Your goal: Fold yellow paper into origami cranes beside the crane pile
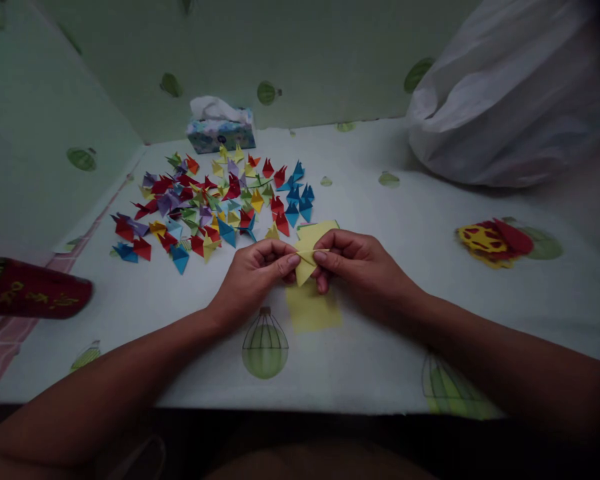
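A partly folded piece of yellow paper (306,268) is held between both hands above the table, its point facing down. My left hand (257,275) pinches its left side between thumb and fingers. On the right side, my right hand (360,265) pinches it in the same way. Flat yellow sheets (316,308) lie on the table below and behind the hands. To the left and behind is a spread of many small folded paper figures (200,200) in red, blue, yellow, green and purple.
A tissue box (222,133) stands at the back wall. A large white plastic bag (500,113) sits at the back right, with red and yellow cut-outs (493,241) before it. A dark red cylinder (40,290) lies at the left edge. The table's front edge (300,408) is near.
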Demonstrator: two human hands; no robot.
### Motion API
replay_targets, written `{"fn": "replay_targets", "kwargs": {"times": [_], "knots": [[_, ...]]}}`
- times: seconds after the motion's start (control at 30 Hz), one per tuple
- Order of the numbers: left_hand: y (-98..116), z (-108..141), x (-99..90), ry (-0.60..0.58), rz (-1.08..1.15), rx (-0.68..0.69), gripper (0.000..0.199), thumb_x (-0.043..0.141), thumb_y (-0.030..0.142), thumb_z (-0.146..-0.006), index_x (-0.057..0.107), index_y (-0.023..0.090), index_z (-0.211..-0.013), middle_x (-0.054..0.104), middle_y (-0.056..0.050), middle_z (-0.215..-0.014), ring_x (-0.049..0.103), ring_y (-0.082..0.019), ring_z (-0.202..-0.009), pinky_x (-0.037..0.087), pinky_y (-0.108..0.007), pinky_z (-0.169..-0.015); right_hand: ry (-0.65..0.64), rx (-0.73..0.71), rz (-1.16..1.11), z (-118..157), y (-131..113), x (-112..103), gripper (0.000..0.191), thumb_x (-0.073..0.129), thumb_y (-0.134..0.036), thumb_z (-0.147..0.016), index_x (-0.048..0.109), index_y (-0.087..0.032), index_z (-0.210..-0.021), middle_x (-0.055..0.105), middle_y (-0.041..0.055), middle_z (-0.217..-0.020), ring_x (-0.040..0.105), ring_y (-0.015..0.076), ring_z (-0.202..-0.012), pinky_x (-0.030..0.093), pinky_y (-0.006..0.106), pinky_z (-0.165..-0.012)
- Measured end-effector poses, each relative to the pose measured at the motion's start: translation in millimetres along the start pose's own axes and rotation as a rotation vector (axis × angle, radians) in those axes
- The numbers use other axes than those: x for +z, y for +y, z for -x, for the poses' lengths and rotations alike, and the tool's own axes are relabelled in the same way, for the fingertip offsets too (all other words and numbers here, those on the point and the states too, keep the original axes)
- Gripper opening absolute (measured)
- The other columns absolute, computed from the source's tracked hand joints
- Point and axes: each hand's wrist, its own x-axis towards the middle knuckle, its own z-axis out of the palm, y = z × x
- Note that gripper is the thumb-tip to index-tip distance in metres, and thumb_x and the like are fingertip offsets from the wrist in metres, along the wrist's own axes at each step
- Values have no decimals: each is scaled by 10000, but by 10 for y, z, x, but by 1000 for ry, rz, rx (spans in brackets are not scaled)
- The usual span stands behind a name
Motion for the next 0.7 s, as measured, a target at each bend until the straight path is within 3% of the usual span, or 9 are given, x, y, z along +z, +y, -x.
{"fn": "replay_targets", "kwargs": {"times": [0.3, 0.7], "knots": [[-5, 0, 2, 18, 27, 13, 268, 862, 334, -708, 706, 170, -852, 667, 11, -725, 601, -111, -651, 509, -239, -652, -3, 8, -36, 3, 10, 19, 217, 734, -341, -884, 614, -178, -807, 702, -14, -664, 647, 102, -548, 490, 236, -603], [-68, -19, -27, -37, 84, -77, 212, 752, 385, -844, 710, 178, -827, 675, -10, -757, 604, -118, -688, 491, -237, -673, -29, -37, 47, 21, -28, 29, 276, 759, -411, -856, 604, -186, -813, 688, -18, -645, 644, 114, -565, 495, 252, -606]]}}
